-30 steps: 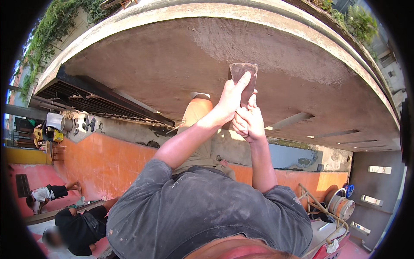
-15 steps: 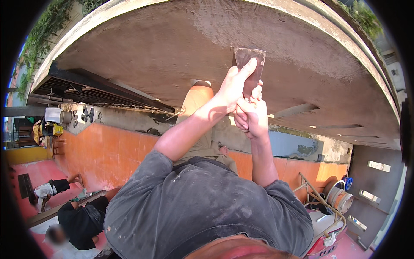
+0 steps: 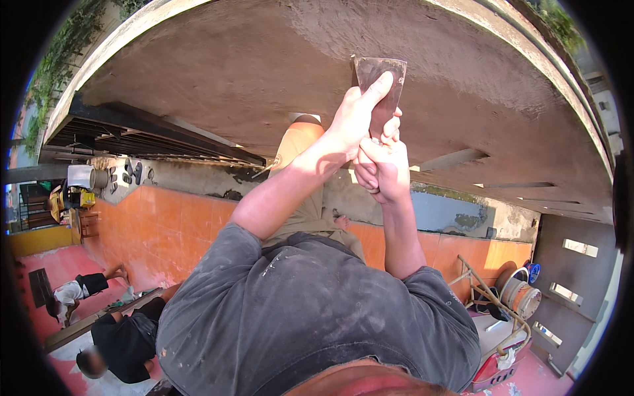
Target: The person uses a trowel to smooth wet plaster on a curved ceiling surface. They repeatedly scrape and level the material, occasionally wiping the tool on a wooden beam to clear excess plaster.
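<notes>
A wide, worn metal putty knife [image 3: 382, 69] rests with its broad end against the brown, rough-skimmed wall [image 3: 251, 72]. My left hand [image 3: 354, 119] grips it around the blade, the thumb lying along the metal face. Below, the fingers of my right hand [image 3: 384, 165] are wrapped round the handle end, which is mostly hidden by them. A paler, rougher patch of wall surface spreads above and to the right of the blade.
A dark metal grille [image 3: 152, 132] juts out at the left. Orange floor tiles [image 3: 172, 214] run behind me. At the right stand a bucket [image 3: 522, 298] and a tubular metal frame [image 3: 482, 290]. Two people [image 3: 125, 346] are on the floor at lower left.
Both hands have moved the putty knife a little higher up the wall. The grip of each hand looks the same.
</notes>
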Demonstrator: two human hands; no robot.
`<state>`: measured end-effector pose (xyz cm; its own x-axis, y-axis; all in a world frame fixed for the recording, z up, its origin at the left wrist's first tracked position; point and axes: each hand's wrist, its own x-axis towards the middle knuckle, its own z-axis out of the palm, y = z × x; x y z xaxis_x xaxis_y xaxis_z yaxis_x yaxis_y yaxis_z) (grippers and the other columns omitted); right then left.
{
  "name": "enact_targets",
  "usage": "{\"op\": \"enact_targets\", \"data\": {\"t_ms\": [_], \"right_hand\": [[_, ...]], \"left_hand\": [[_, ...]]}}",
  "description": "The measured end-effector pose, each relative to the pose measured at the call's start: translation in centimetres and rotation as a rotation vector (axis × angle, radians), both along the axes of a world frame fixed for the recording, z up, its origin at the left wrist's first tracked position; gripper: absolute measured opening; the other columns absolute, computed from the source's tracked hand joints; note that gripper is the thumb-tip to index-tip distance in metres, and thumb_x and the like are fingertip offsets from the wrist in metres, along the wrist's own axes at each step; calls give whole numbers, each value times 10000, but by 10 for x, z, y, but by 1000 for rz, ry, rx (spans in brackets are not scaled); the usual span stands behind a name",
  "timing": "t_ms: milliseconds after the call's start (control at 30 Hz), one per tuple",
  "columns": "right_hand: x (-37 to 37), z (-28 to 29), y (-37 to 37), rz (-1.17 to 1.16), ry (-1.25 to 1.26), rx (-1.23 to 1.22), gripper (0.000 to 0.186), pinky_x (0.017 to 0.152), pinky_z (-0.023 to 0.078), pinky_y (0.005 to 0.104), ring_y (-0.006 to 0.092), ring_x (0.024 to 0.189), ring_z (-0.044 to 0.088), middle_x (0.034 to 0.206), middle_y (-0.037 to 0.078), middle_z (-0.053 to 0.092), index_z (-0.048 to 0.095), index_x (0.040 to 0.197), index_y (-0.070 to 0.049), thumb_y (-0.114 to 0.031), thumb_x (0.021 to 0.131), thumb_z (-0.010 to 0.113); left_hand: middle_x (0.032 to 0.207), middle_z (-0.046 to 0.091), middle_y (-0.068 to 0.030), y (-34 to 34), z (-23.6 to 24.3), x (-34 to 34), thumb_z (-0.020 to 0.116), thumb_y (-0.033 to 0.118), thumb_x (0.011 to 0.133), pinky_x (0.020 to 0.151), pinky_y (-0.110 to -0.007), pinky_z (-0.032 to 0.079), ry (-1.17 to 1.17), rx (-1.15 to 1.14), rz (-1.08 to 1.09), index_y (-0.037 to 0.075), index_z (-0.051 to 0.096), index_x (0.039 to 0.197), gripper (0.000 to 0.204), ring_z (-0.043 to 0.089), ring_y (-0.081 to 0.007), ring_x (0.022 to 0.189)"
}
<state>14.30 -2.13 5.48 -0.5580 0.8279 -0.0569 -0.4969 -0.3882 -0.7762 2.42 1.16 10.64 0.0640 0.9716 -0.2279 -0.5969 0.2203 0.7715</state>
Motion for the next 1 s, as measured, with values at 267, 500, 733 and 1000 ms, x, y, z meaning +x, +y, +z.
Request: {"op": "enact_targets", "data": {"t_ms": [267,500,733,1000], "right_hand": [[-1,2,1,23,42,0,193,313,258,226,73,331,321,529,-1,379,394,900,-124,-14,1008,512],[-7,22,12,1,41,-18,213,309,266,227,78,332,317,535,3,383,349,992,-157,-7,1012,499],[-3,14,-6,0,-11,-118,163,315,259,225,71,335,326,540,5,378,396,934,-112,-29,1012,512],[1,11,-4,-8,-118,-86,291,332,270,231,66,352,321,533,0,380,411,743,-68,-56,1012,522]], "left_hand": [[528,495,-86,-3,-1,3,624,529,997,539,-373,511,-8,15,16,-32,564,838,586,530,-211,460],[544,506,-80,6,20,-4,605,508,1014,541,-366,505,31,99,1,-15,573,843,552,521,-196,477],[589,505,-84,-3,-4,-3,614,495,1014,512,-355,486,-33,-1,20,-3,533,878,522,523,-194,494],[541,499,-90,0,-12,-2,616,510,1008,544,-381,505,-73,-11,18,-9,547,835,551,523,-214,474]]}}
